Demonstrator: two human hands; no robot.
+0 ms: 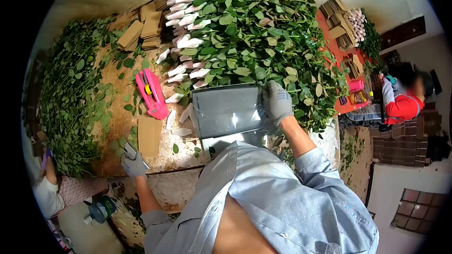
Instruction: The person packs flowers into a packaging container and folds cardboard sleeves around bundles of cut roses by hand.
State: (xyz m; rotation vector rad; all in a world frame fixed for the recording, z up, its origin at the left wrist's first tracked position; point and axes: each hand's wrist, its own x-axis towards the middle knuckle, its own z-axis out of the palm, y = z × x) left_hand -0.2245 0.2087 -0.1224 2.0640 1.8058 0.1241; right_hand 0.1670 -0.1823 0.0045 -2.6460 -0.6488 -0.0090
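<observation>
My left hand (134,163), in a grey glove, is closed around a silver metal hand tool (130,151) at the table's front edge; its exact kind is hard to make out. Beside it lies a flat piece of brown cardboard (149,136). My right hand (278,101), gloved too, has its fingers curled at the right edge of a dark grey sheet with shiny clear plastic (228,111) in front of my body. Just behind, leafy rose stems (254,33) are piled, their buds in white sleeves (189,42) pointing left.
A pink tape dispenser (150,95) lies left of the sheet, near loose white sleeves (181,132). Folded cardboard pieces (151,28) are stacked behind. Cut greenery (70,94) covers the left side. One person (405,106) is at a red table (346,106) on the right; another person's arm (49,174) shows far left.
</observation>
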